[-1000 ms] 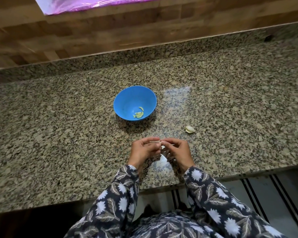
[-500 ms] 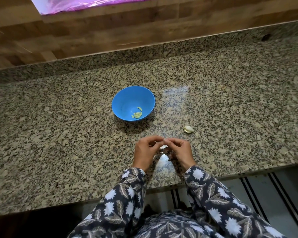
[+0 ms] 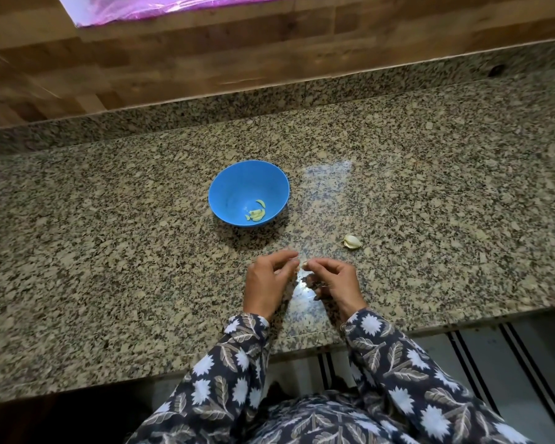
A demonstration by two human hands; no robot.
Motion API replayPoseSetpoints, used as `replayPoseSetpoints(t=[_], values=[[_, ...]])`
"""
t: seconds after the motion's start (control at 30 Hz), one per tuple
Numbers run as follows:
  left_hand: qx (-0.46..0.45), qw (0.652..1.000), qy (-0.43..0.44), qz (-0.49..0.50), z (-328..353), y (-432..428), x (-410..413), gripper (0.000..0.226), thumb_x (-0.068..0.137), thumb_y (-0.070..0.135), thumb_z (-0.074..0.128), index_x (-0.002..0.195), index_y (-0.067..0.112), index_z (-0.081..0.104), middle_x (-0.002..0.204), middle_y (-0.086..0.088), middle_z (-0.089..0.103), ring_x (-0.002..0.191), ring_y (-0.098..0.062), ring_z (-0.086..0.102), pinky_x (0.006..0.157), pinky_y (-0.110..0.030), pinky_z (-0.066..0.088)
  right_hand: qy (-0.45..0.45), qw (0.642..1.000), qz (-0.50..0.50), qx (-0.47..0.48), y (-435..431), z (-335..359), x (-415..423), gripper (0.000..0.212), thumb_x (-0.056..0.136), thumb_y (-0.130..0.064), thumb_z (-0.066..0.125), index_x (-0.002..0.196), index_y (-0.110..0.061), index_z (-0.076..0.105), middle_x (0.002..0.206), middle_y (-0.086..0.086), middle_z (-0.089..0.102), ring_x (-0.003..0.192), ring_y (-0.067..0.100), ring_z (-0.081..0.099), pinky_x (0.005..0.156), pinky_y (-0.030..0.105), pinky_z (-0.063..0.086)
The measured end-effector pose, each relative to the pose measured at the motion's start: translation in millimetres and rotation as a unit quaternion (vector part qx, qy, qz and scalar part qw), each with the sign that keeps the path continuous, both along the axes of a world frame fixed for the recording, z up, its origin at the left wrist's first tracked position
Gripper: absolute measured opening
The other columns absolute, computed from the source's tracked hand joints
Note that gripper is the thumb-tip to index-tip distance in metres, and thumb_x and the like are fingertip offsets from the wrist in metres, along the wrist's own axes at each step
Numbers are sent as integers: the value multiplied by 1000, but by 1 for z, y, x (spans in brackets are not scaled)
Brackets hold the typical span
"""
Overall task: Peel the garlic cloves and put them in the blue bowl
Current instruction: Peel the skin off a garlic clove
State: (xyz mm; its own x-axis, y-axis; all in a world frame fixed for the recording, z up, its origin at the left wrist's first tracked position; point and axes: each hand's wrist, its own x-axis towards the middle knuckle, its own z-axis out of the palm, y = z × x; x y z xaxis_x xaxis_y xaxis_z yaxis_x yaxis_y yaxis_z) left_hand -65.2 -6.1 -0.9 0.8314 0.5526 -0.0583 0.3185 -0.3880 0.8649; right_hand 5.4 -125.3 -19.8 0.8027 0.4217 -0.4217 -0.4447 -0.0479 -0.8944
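Garlic clove, small, pale and partly skinned [image 3: 305, 266], pinched at the curled fingertips of right hand [image 3: 335, 280], low over speckled brown-and-black granite counter [image 3: 109, 251], a little nearer than round blue plastic bowl [image 3: 217, 187]. Left hand [image 3: 266, 283] close beside, fingers curled too, tips just apart from the clove; too blurred to tell whether pinching a shred of skin or nothing. Probably mid-peel. Main risk: slipping out of so thin a pinch, small and likely slick once bare, then bouncing on hard stone and rolling; with counter's front edge [image 3: 269, 357] close under the wrists, could end on the striped floor [image 3: 494, 354] below. Second risk: carrying loose papery skin into the bowl along with the clove, in among yellowish peeled pieces [image 3: 256, 214] lying at its bottom. Third: knocking the other clove, whitish and unpeeled [image 3: 352, 242], lying on the stone just beyond and to the right of right hand, with a sweep of wrist or patterned sleeve [image 3: 398, 363]. Also tipping or nudging the bowl, likely light, by striking its rim during the drop. Room: wide stretch of stone to left and right of both hands; open path forward to the bowl; raised granite lip [image 3: 302, 97] and wood-panel wall [image 3: 205, 68] well behind it, out of reach of any normal move. Tightest margin at the near edge, so better to work further in over the stone.
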Motion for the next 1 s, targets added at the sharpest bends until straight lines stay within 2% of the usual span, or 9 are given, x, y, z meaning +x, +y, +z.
replayPoseSetpoints(t=[0.07, 0.17, 0.3, 0.4, 0.5, 0.63, 0.7, 0.8, 1.0], values=[[34, 999, -5, -41, -1, -2, -1, 27, 81, 24, 70, 107, 17, 70, 110, 3, 69, 97, 0, 61, 89, -21, 50, -12, 1000, 12, 0, 1, 0, 0, 5, 84, -7, 63, 83, -8, 68, 80, 6, 67, 67, 14, 61, 50, 16, 48], [40, 998, -2, -51, -2, 0, -3, 19, 80, 19, 71, 98, 13, 73, 96, 2, 72, 86, -5, 65, 82, -26, 54, -34, 998, 57, -15, 3, 2, 0, 12, 86, -6, 60, 91, 2, 68, 80, 4, 67, 70, 12, 62, 57, 16, 50], [97, 994, 15, 47, -5, 23, -12, 18, 83, 17, 67, 100, 12, 70, 98, -1, 70, 86, -10, 63, 76, -18, 51, -55, 997, 39, -38, -2, 3, 0, 9, 87, -11, 60, 89, -10, 69, 88, 7, 70, 71, 14, 62, 55, 19, 48], [145, 980, 84, 108, -14, 49, -25, 22, 86, 14, 63, 107, 10, 68, 111, -8, 66, 102, -20, 59, 91, -25, 46, -135, 985, 6, -106, -10, 0, 7, 19, 87, -12, 61, 105, -10, 66, 102, 6, 68, 91, 20, 63, 78, 32, 54], [186, 972, 113, 93, -21, 54, -32, 27, 86, 18, 63, 113, 13, 65, 117, -8, 63, 106, -22, 56, 94, -30, 43, -134, 984, -2, -114, -12, -3, 6, 21, 87, -10, 60, 107, -10, 65, 106, 7, 66, 97, 26, 63, 85, 45, 52], [252, 965, 50, 51, -19, 25, -19, 25, 81, 24, 68, 105, 17, 69, 99, -2, 67, 91, -18, 56, 83, -26, 34, -152, 979, -5, -136, -10, -7, 4, 20, 87, -8, 60, 106, -12, 67, 102, 0, 66, 95, 23, 64, 84, 43, 53], [255, 965, 59, 0, -22, 10, -10, 26, 82, 30, 66, 106, 20, 69, 100, 2, 66, 91, -11, 53, 85, -25, 36, -151, 979, -5, -138, -8, -8, 5, 20, 87, -8, 59, 105, -14, 67, 103, 4, 68, 93, 22, 65, 83, 43, 54], [250, 964, 79, -38, -30, 4, -2, 27, 85, 34, 62, 108, 22, 67, 105, 6, 65, 98, -11, 53, 89, -25, 38, -155, 979, -8, -136, -7, -9, 4, 19, 87, -7, 60, 103, -12, 68, 107, 5, 68, 95, 20, 64, 86, 44, 53], [237, 966, 73, -70, -26, 9, 4, 13, 85, 24, 65, 94, 16, 70, 93, 3, 66, 88, -15, 58, 83, -32, 47, -146, 982, 13, -123, -7, -9, -2, 19, 88, -8, 59, 105, -12, 67, 108, 3, 67, 97, 19, 65, 91, 42, 51]])
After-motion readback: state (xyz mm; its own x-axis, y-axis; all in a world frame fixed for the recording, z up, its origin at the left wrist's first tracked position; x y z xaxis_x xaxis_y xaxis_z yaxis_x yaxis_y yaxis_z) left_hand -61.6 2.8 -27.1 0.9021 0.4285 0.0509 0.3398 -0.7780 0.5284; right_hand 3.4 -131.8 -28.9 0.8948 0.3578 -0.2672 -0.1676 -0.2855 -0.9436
